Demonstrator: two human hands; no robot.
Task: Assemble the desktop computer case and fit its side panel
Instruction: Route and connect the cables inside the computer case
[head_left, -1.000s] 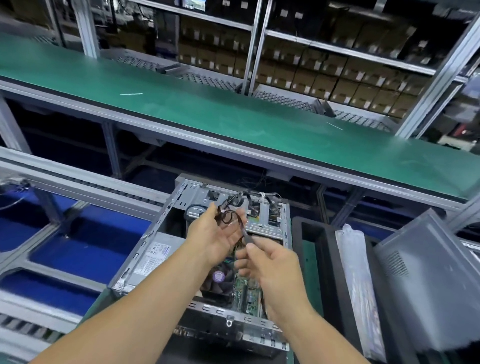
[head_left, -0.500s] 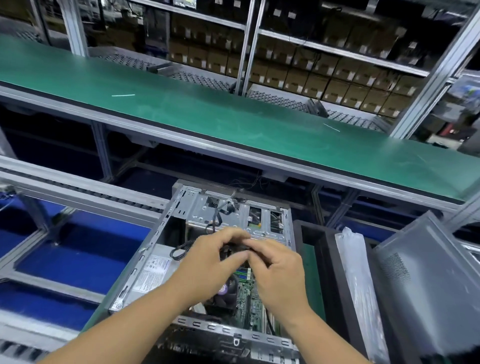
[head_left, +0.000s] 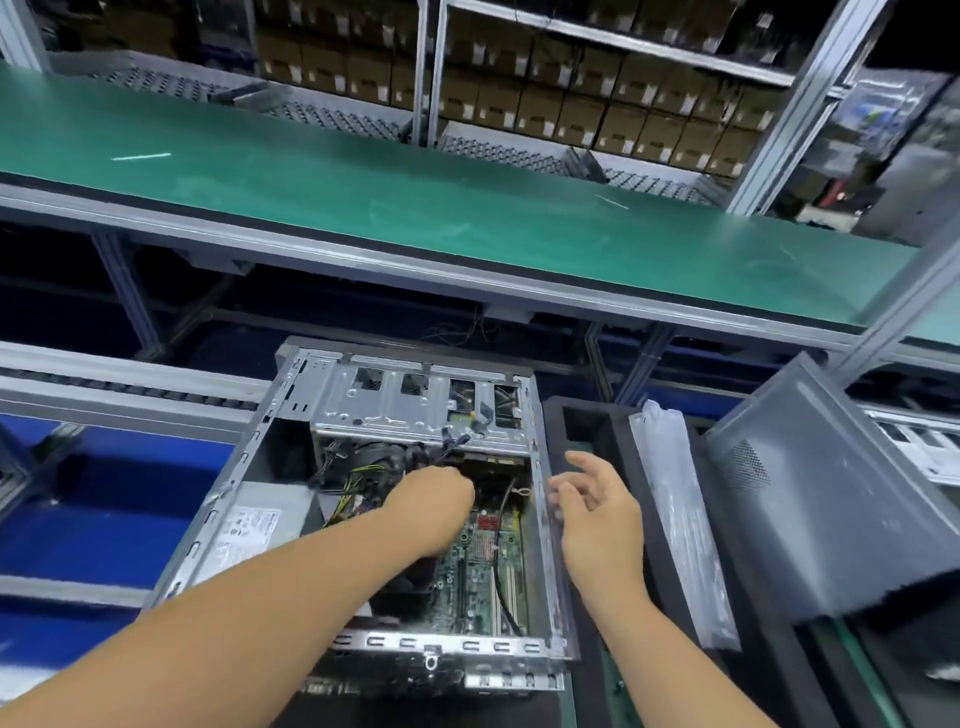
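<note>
The open metal computer case (head_left: 441, 643) lies on its side in front of me, showing the motherboard (head_left: 483, 571), the silver drive cage (head_left: 410, 410) and the labelled power supply (head_left: 249, 525). My left hand (head_left: 431, 499) reaches down inside the case. Its fingers curl into the black cable bundle (head_left: 415, 460) below the drive cage, and the fingertips are hidden. Just right of it, my right hand (head_left: 597, 509) hovers over the case's right wall with relaxed, spread fingers, holding nothing. The grey side panel (head_left: 831, 493) leans at the right, apart from the case.
A black foam tray (head_left: 587, 431) and a clear plastic bag (head_left: 675, 509) lie between the case and the panel. A green conveyor belt (head_left: 467, 208) runs across behind the case. Shelves of cardboard boxes (head_left: 571, 109) stand beyond it. Blue surfaces (head_left: 104, 493) lie to the left.
Both hands lowered the black cable from above into the case. My right hand then let go and moved right over the case wall, while my left hand pushed deeper among the cables.
</note>
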